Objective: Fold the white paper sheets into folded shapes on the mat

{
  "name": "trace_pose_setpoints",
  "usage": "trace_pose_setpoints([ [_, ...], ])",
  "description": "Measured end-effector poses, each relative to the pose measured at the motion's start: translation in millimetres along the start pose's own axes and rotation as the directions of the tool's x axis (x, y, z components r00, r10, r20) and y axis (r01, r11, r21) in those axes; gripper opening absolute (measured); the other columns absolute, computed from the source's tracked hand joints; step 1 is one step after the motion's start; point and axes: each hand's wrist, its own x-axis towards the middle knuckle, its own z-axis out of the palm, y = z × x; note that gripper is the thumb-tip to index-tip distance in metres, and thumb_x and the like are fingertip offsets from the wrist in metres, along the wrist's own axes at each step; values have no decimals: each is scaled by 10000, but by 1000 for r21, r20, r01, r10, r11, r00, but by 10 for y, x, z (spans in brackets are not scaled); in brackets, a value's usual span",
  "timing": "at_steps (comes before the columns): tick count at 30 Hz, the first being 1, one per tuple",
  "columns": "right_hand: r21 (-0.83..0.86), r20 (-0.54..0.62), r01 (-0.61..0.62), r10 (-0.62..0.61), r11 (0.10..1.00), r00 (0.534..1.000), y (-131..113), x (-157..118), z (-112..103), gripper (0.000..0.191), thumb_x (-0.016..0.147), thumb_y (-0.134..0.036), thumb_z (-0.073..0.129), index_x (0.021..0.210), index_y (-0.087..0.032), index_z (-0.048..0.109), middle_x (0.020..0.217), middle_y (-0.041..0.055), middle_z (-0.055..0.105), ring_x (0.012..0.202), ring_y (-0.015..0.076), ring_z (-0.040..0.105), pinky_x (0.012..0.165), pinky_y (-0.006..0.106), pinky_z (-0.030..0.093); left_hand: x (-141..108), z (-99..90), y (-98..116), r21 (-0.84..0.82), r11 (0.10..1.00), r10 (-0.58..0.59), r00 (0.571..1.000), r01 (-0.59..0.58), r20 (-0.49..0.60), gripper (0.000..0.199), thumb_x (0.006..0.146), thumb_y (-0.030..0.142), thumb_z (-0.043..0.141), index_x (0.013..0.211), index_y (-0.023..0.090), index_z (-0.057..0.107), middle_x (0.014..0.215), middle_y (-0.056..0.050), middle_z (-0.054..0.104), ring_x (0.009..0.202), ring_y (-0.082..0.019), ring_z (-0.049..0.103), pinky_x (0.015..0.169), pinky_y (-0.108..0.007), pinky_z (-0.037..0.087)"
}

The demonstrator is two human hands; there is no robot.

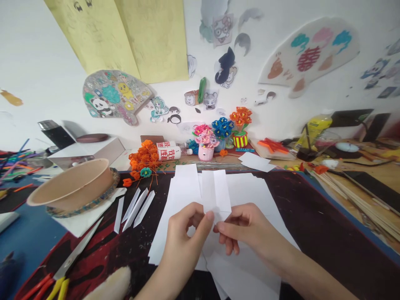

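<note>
Between my two hands is a small creased white paper strip (216, 187), held up over a stack of white paper sheets (259, 200). My left hand (190, 227) pinches its lower left edge between thumb and fingers. At the lower right corner, my right hand (243, 229) grips the same strip with thumb and forefinger, other fingers curled beneath. The strip has a lengthwise fold line and a crosswise crease near its bottom. Another narrow white paper piece (186, 179) lies on the stack just left of it. Several slim folded paper strips (136, 210) rest on the dark mat further left.
Scissors (73, 254) with red and yellow handles lie at lower left, near a tan round bowl (71, 187). Orange craft flowers (143, 158), a pink flower pot (206, 152) and a striped pot (240, 139) stand along the wall. Thin sticks (359, 200) and a phone-like dark slab (375, 189) are at right.
</note>
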Motion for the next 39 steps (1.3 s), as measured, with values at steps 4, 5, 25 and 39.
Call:
trace_pose_setpoints([
  [4,21,1,7,-7,1000,1000,-1,-5,23,274,731,-387,717,670,-122,677,593,27,657,466,114,616,438,209,471,8,-25,15,-38,999,2,1000,-1,28,261,847,327,566,637,174,554,588,16,537,574,-120,491,551,-220,387],
  [5,22,1,11,-11,1000,1000,-6,-6,30,275,737,-386,711,665,-123,674,590,23,653,467,112,616,438,207,471,10,-29,17,-49,999,4,1000,-3,30,256,846,319,570,637,173,558,588,16,546,565,-115,486,546,-216,385],
  [25,-8,20,35,-35,999,999,-22,-1,13,295,763,-399,688,698,-111,675,581,22,645,446,91,592,423,182,439,23,-49,26,-81,997,-6,998,11,62,269,857,312,571,632,165,558,572,27,554,528,-90,455,513,-192,358],
  [39,68,54,44,-48,997,997,-7,6,30,327,763,-431,691,706,-109,690,576,25,635,447,95,584,433,195,420,25,-76,0,18,998,64,997,-65,31,288,877,335,524,645,167,551,591,16,543,548,-103,468,529,-202,379],
])
